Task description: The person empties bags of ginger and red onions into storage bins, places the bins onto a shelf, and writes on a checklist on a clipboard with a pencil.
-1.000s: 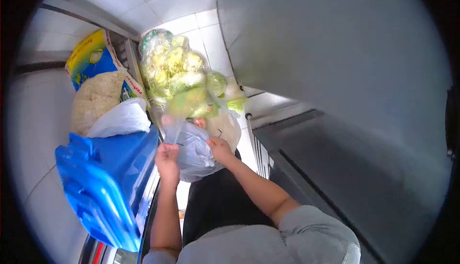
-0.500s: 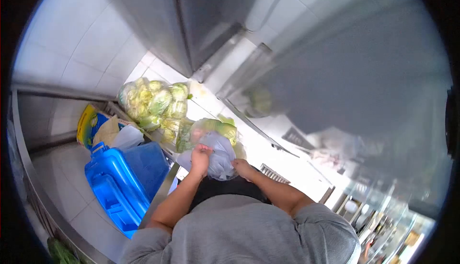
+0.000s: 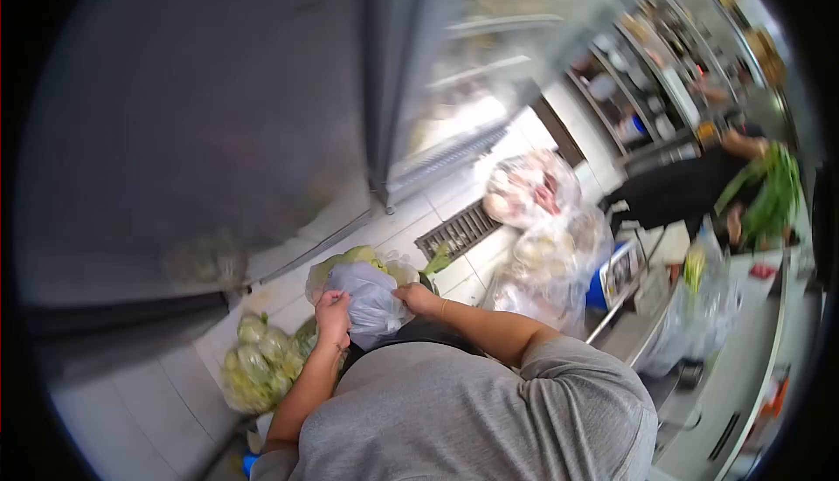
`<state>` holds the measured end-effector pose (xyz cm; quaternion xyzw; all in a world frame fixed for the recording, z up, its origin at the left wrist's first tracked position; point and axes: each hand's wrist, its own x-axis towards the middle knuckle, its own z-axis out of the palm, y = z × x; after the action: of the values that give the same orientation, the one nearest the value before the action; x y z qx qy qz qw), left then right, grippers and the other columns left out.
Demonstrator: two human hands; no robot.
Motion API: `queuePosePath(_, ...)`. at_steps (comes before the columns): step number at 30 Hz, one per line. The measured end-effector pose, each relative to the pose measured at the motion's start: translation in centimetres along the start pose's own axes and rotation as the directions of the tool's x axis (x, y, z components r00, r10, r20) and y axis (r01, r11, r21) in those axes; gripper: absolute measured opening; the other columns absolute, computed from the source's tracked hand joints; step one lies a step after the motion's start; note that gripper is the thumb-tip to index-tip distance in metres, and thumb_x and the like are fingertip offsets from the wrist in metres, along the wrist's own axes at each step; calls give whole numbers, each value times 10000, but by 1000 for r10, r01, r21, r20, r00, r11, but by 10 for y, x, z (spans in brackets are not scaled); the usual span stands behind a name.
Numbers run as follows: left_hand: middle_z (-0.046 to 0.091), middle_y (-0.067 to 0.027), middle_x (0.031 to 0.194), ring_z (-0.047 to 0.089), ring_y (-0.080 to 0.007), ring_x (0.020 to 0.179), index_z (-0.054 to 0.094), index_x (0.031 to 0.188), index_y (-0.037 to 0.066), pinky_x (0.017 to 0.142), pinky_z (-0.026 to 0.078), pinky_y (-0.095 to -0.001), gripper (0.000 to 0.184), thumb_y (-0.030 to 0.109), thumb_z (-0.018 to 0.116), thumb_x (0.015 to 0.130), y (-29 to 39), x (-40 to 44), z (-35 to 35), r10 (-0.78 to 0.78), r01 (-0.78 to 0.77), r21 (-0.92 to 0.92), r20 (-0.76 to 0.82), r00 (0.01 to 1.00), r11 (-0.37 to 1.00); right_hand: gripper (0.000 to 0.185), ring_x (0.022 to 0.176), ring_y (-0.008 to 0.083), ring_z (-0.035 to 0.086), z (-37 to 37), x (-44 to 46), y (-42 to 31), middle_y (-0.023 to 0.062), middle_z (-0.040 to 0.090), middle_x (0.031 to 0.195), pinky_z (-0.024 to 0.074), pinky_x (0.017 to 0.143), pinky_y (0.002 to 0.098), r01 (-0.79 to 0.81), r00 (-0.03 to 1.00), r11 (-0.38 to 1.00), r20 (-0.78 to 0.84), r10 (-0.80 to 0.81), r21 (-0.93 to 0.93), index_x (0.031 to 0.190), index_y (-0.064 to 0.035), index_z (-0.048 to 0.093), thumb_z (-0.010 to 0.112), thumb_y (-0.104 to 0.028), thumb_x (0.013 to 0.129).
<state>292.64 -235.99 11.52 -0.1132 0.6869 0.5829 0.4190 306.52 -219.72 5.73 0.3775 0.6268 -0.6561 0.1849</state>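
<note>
A whitish plastic bag (image 3: 371,304) hangs in front of my body between both hands. My left hand (image 3: 333,313) pinches its left edge, and my right hand (image 3: 418,298) grips the right side. Green produce in clear plastic (image 3: 348,259) shows just beyond the bag; whether it is inside the same bag I cannot tell. On the floor to the lower left lies a clear bag of leafy cabbages (image 3: 258,367).
Large clear bags (image 3: 544,258) stand on the floor at right, by a drain grate (image 3: 459,229). A steel cabinet (image 3: 201,114) fills the upper left. A co-worker in dark clothes (image 3: 677,186) is near green leaves (image 3: 769,191). A counter (image 3: 730,367) runs along the right.
The view has swung right, away from the blue container and toward the drain, the bags and the co-worker. Both hands still hold the whitish bag, now close to my body.
</note>
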Motion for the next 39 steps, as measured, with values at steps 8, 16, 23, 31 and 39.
queuePosePath(8,310,75,490,238,-39,350,479,825,119,328,167,-221,126,161,594,856,58,-13,205,-143,78,193,351,925,978,463,650,271,576,-152,-101,26,160,612,718,450,636,378,35,911,999,-412,-18,34,760,34,630,621,-428,791)
queuePosePath(16,318,82,506,255,-37,364,484,795,116,344,175,-223,119,151,573,866,100,-26,407,-203,-118,429,629,750,896,283,631,164,541,-269,-162,50,89,593,652,429,594,326,217,690,879,-704,169,423,723,26,621,662,-252,760)
queuePosePath(23,383,48,501,292,-69,346,501,790,87,321,219,-259,112,135,589,841,131,-30,571,-333,-247,482,820,466,841,154,606,109,499,-368,-212,19,15,572,665,388,569,273,471,508,601,-756,414,646,742,9,624,634,-143,764)
queuePosePath(31,367,57,515,268,-61,364,492,777,102,340,189,-245,112,122,588,831,132,-21,735,-461,-314,571,811,361,758,99,449,42,359,-479,-207,36,-66,464,560,264,427,216,604,390,514,-788,477,610,708,-100,586,644,-159,764)
queuePosePath(39,410,45,540,300,-57,369,499,782,84,335,201,-250,106,102,597,819,110,3,862,-487,-297,638,750,447,710,127,530,54,401,-608,-185,82,-42,489,612,295,492,231,557,439,548,-781,443,624,678,-63,571,631,-127,770)
